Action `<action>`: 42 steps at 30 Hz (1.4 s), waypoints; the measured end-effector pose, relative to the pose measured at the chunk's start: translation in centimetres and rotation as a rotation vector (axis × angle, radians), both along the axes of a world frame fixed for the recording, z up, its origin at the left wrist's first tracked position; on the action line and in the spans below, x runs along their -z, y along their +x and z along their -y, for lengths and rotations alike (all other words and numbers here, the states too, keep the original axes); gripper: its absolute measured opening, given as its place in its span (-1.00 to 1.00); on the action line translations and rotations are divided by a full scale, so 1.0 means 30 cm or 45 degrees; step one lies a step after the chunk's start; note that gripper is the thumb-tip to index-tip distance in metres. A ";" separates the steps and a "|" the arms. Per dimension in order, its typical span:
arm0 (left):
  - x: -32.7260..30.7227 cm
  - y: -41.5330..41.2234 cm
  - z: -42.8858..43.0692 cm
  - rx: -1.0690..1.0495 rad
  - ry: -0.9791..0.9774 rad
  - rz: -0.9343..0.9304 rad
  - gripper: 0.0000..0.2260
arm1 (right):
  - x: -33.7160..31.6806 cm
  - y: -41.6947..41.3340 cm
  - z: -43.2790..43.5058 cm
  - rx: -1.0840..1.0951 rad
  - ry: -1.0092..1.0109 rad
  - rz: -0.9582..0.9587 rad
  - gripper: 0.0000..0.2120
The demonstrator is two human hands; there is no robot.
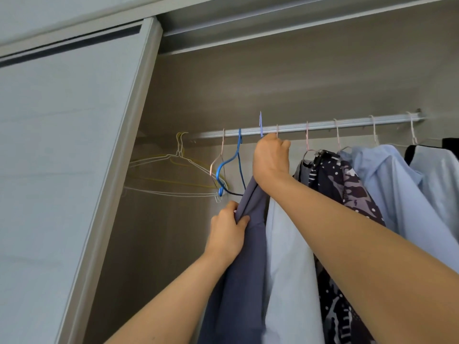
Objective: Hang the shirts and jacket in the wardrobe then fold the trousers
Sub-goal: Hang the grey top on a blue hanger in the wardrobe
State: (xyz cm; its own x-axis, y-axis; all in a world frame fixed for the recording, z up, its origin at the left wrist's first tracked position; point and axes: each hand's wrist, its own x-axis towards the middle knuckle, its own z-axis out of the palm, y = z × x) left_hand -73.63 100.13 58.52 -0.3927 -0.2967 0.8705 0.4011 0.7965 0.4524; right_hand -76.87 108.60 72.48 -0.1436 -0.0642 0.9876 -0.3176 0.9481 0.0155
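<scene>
Slate-blue garment (246,256) dangles below the wardrobe rail (347,124), just left of a pale shirt (288,264). Right hand (270,157) is raised high, fingers clamped on the hanger (260,124) beneath its hook. Left hand (227,229) reaches up, fingers pinching the garment's edge.

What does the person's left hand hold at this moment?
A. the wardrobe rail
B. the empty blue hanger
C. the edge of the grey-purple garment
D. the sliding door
C: the left hand grips a fold of the grey-purple garment well below the rail, while the right hand holds the purple hanger up at the rail.
</scene>
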 end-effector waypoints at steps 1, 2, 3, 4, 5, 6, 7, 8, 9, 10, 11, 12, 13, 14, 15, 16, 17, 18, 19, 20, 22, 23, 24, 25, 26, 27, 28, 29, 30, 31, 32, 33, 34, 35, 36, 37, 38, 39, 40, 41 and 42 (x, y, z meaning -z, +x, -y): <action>-0.001 -0.010 0.002 -0.009 -0.002 0.013 -0.86 | -0.003 -0.009 0.010 -0.011 0.008 0.010 -0.78; 0.003 -0.018 0.006 -0.018 0.000 0.024 -0.85 | -0.003 -0.017 0.021 -0.023 0.014 0.020 -0.77; 0.008 -0.026 0.010 -0.026 0.004 0.032 -0.83 | 0.001 -0.025 0.032 -0.045 0.010 0.036 -0.76; 0.017 -0.033 0.016 -0.032 0.004 0.038 -0.83 | 0.008 -0.033 0.039 -0.078 -0.013 0.060 -0.74; 0.031 -0.040 0.023 -0.033 0.003 0.042 -0.83 | 0.019 -0.040 0.042 -0.103 -0.043 0.080 -0.73; 0.044 -0.046 0.030 -0.032 0.001 0.039 -0.84 | 0.027 -0.044 0.043 -0.110 -0.063 0.076 -0.73; 0.055 -0.051 0.035 -0.033 -0.002 0.037 -0.84 | 0.033 -0.044 0.041 -0.098 -0.067 0.066 -0.73; 0.066 -0.055 0.037 -0.039 -0.009 0.039 -0.82 | 0.039 -0.044 0.036 -0.071 -0.048 0.072 -0.73; 0.075 -0.060 0.037 -0.046 -0.020 0.046 -0.80 | 0.044 -0.043 0.031 -0.031 -0.009 0.096 -0.71; 0.082 -0.063 0.035 -0.051 -0.032 0.058 -0.78 | 0.049 -0.044 0.028 0.015 0.039 0.129 -0.69; 0.086 -0.067 0.033 -0.049 -0.042 0.070 -0.78 | 0.054 -0.046 0.030 0.055 0.080 0.153 -0.67; 0.090 -0.069 0.031 -0.043 -0.050 0.080 -0.79 | 0.058 -0.048 0.034 0.083 0.112 0.163 -0.66; 0.092 -0.072 0.030 -0.038 -0.054 0.089 -0.79 | 0.064 -0.049 0.038 0.099 0.130 0.171 -0.66; 0.094 -0.072 0.030 -0.037 -0.054 0.095 -0.76 | 0.071 -0.047 0.043 0.104 0.142 0.182 -0.67; 0.099 -0.072 0.030 -0.038 -0.051 0.100 -0.73 | 0.078 -0.042 0.046 0.102 0.148 0.185 -0.67; 0.107 -0.072 0.031 -0.038 -0.047 0.100 -0.70 | 0.084 -0.034 0.047 0.102 0.158 0.176 -0.68; 0.117 -0.072 0.030 -0.038 -0.041 0.100 -0.68 | 0.090 -0.027 0.043 0.113 0.178 0.159 -0.69; 0.128 -0.069 0.029 -0.035 -0.032 0.101 -0.68 | 0.097 -0.021 0.036 0.129 0.203 0.131 -0.69; 0.139 -0.065 0.026 -0.029 -0.019 0.102 -0.70 | 0.106 -0.017 0.027 0.137 0.226 0.095 -0.66; 0.149 -0.059 0.023 -0.019 -0.011 0.099 -0.75 | 0.119 -0.015 0.018 0.133 0.248 0.058 -0.62; 0.164 -0.045 0.014 0.012 0.007 0.097 -0.92 | 0.157 -0.013 0.000 0.115 0.296 0.010 -0.56; 0.171 -0.036 0.007 0.025 0.019 0.099 -0.95 | 0.182 -0.013 -0.009 0.106 0.317 0.005 -0.54; 0.180 -0.027 0.001 0.036 0.026 0.104 -0.92 | 0.208 -0.012 -0.019 0.089 0.333 0.006 -0.51; 0.191 -0.018 -0.006 0.042 0.027 0.107 -0.89 | 0.234 -0.008 -0.030 0.071 0.344 0.007 -0.50; 0.201 -0.010 -0.012 0.040 0.025 0.105 -0.88 | 0.259 -0.005 -0.042 0.054 0.360 0.007 -0.50; 0.212 0.000 -0.019 0.031 0.022 0.102 -0.89 | 0.284 -0.001 -0.054 0.042 0.381 0.009 -0.49; 0.221 0.010 -0.025 0.020 0.021 0.099 -0.90 | 0.307 0.005 -0.066 0.032 0.403 0.016 -0.49; 0.233 0.018 -0.029 0.015 0.021 0.096 -0.90 | 0.332 0.012 -0.078 0.024 0.421 0.027 -0.47; 0.244 0.029 -0.036 0.012 0.020 0.104 -0.90 | 0.356 0.021 -0.092 0.018 0.434 0.040 -0.46; 0.255 0.040 -0.042 0.010 0.016 0.119 -0.88 | 0.380 0.030 -0.106 0.009 0.449 0.054 -0.45; 0.267 0.052 -0.050 0.008 0.010 0.136 -0.86 | 0.404 0.041 -0.122 -0.005 0.466 0.065 -0.45; 0.280 0.064 -0.057 0.004 0.004 0.150 -0.85 | 0.427 0.052 -0.140 -0.024 0.485 0.066 -0.45; 0.294 0.080 -0.063 -0.006 0.001 0.165 -0.84 | 0.449 0.063 -0.157 -0.045 0.501 0.054 -0.47; 0.306 0.098 -0.068 -0.025 -0.002 0.178 -0.83 | 0.469 0.076 -0.173 -0.064 0.513 0.041 -0.48; 0.318 0.117 -0.072 -0.053 -0.007 0.188 -0.84 | 0.490 0.091 -0.190 -0.081 0.523 0.035 -0.50; 0.332 0.137 -0.075 -0.084 -0.016 0.194 -0.84 | 0.511 0.107 -0.205 -0.099 0.533 0.034 -0.52; 0.346 0.161 -0.077 -0.109 -0.028 0.200 -0.85 | 0.534 0.122 -0.221 -0.120 0.541 0.033 -0.53; 0.362 0.187 -0.080 -0.127 -0.042 0.207 -0.86 | 0.559 0.138 -0.235 -0.144 0.549 0.029 -0.55; 0.380 0.214 -0.082 -0.142 -0.057 0.221 -0.85 | 0.584 0.155 -0.248 -0.167 0.557 0.029 -0.56; 0.399 0.243 -0.085 -0.163 -0.074 0.240 -0.85 | 0.610 0.174 -0.263 -0.188 0.568 0.033 -0.56; 0.417 0.273 -0.088 -0.191 -0.091 0.263 -0.84 | 0.637 0.193 -0.276 -0.207 0.582 0.037 -0.56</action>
State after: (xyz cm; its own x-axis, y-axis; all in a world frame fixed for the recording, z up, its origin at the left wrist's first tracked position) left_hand -65.43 102.78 46.01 -0.5206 -0.3056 0.7972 0.1807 0.8731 0.4527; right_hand -71.07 116.89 53.37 -0.1225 -0.5144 0.8488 -0.4673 0.7844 0.4079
